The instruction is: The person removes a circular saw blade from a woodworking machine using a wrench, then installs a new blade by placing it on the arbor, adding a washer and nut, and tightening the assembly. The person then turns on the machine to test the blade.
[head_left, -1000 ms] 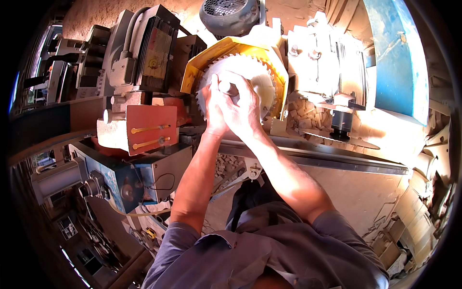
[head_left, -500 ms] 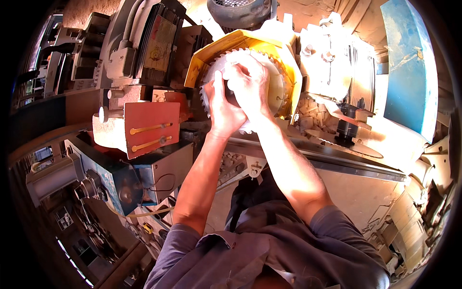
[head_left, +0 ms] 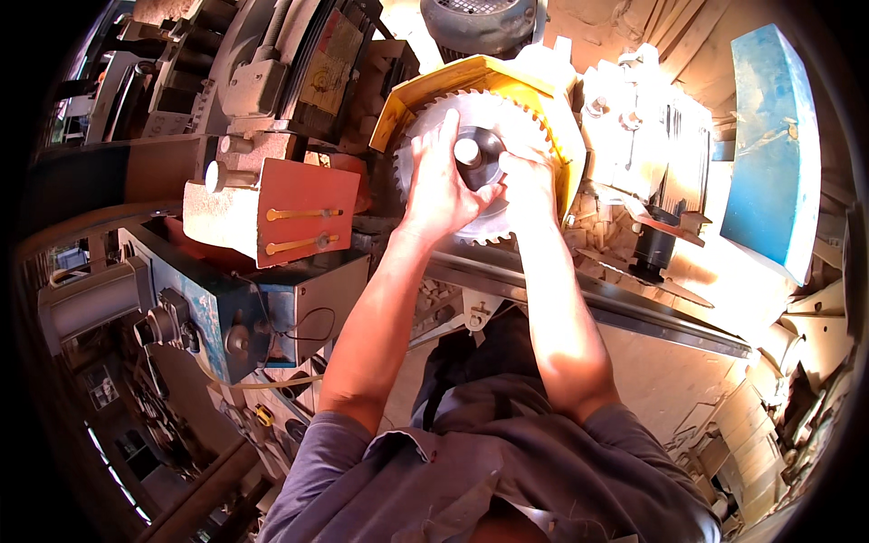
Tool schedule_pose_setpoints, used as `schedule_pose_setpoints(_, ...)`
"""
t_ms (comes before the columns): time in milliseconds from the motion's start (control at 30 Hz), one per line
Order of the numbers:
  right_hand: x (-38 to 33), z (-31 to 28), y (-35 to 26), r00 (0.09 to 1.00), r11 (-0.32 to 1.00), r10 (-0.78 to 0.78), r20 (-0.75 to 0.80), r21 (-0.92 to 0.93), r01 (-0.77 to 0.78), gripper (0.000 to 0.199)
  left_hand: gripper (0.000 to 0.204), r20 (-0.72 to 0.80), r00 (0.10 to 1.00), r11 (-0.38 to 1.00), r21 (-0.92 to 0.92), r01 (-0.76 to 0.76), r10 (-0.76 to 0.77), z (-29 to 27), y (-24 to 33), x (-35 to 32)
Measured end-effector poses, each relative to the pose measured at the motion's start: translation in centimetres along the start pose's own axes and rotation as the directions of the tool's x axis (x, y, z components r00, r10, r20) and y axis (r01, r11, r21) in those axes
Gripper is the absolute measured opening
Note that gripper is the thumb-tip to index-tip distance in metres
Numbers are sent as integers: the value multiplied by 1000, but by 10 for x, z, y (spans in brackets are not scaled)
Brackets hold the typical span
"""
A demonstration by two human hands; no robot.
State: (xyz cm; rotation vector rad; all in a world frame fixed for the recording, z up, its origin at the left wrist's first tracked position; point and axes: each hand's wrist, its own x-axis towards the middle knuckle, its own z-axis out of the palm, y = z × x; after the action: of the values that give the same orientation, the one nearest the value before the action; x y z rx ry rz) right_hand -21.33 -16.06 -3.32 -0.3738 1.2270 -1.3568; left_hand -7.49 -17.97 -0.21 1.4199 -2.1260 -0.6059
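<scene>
A toothed circular saw blade (head_left: pixel 425 127) sits on its spindle inside a yellow guard (head_left: pixel 534 95). My left hand (head_left: pixel 442 185) lies flat on the blade's face, fingers pointing up beside the round metal hub (head_left: pixel 468 150) at the centre. My right hand (head_left: pixel 529 185) grips the blade's right side, thumb near the hub. Both forearms reach up from the lower edge. The lower teeth show below my hands.
A grey motor (head_left: pixel 480 23) sits above the guard. A red plate with two brass slots (head_left: pixel 306 222) stands to the left. A blue panel (head_left: pixel 769 149) is at the right. Wood offcuts (head_left: pixel 797 362) and sawdust lie at the right, a metal rail (head_left: pixel 652 317) below the blade.
My hands have shifted on the blade, uncovering the hub at the centre. The view has moved closer and slightly down.
</scene>
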Motion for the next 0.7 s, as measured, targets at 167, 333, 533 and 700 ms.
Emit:
schedule_pose_setpoints(167,-6,15,-14,998,990,59,0,128,-59,52,122,91,989,992,-48,121,-116,-17,12,9)
schedule_pose_setpoints(333,-18,13,-31,997,994,-36,67,103,29,42,120,-37,991,991,-51,125,-127,-30,32,4)
schedule_pose_setpoints(533,-22,15,-43,979,995,-90,183,52,82,51,116,-90,990,993,-37,108,-111,-31,34,-2)
schedule_pose_setpoints(700,-18,2,-44,948,996,-34,315,84,7,57,111,-199,975,991,-113,74,-96,-23,39,-6)
